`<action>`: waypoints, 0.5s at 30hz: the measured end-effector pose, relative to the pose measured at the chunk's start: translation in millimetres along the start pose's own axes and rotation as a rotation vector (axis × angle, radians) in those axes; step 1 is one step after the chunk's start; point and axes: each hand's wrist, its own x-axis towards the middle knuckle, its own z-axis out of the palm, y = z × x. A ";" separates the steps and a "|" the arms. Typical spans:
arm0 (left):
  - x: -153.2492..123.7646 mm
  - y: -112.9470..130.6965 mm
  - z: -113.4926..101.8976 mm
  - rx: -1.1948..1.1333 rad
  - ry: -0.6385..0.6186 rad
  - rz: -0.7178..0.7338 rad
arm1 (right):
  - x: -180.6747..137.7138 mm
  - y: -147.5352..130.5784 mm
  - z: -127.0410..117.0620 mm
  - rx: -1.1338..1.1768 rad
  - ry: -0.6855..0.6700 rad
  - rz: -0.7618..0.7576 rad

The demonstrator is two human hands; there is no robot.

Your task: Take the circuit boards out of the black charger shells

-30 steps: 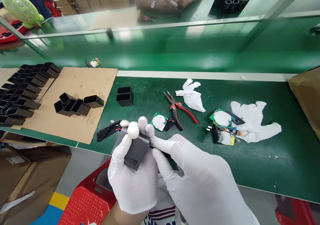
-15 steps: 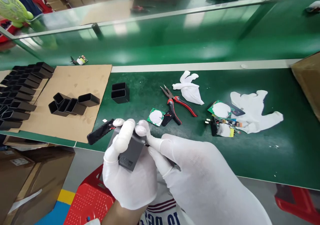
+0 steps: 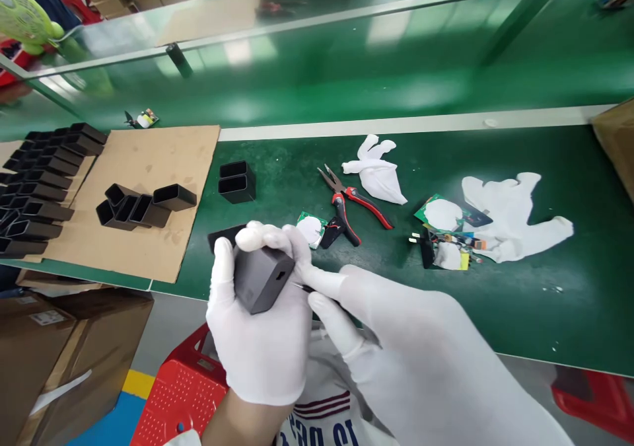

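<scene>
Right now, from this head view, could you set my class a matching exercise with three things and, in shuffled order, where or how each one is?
Things:
1. Dark grey plastic casing
2. Long-nosed metal pliers with red-and-black handles
3. Flat brown cardboard sheet

Places or states:
A. Under a cluster of black rectangular open-ended casings
B. In the white-gloved left hand
C. Lying with handles spread apart

Right pairs: 1-B, 2-C, 3-A

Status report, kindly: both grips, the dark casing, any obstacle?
Left grip around dark casing. Right grip pinching slim tool, partly hidden. Pliers lie beyond, not in the way.
</scene>
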 end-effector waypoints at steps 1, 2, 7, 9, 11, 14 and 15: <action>1.0 1.1 0.6 -0.001 -0.008 -0.055 | -2.3 2.7 -1.9 0.047 -0.003 0.011; 1.9 2.8 1.5 0.000 -0.017 -0.102 | -4.5 5.1 -3.5 0.080 0.009 0.027; 3.9 13.6 8.4 -0.088 0.017 -0.355 | -11.9 12.8 -5.8 0.025 0.086 0.011; 4.3 15.8 9.4 -0.006 0.011 -0.376 | -12.3 14.7 -3.4 -0.049 0.134 -0.054; 4.7 16.1 7.2 0.231 -0.072 -0.264 | -11.5 16.6 0.6 -0.130 0.215 -0.121; 4.6 14.4 -2.2 0.547 -0.182 -0.104 | -9.8 19.2 7.0 -0.233 0.310 -0.125; 4.2 13.5 -6.3 0.666 -0.224 -0.039 | -9.5 20.0 8.6 -0.261 0.334 -0.115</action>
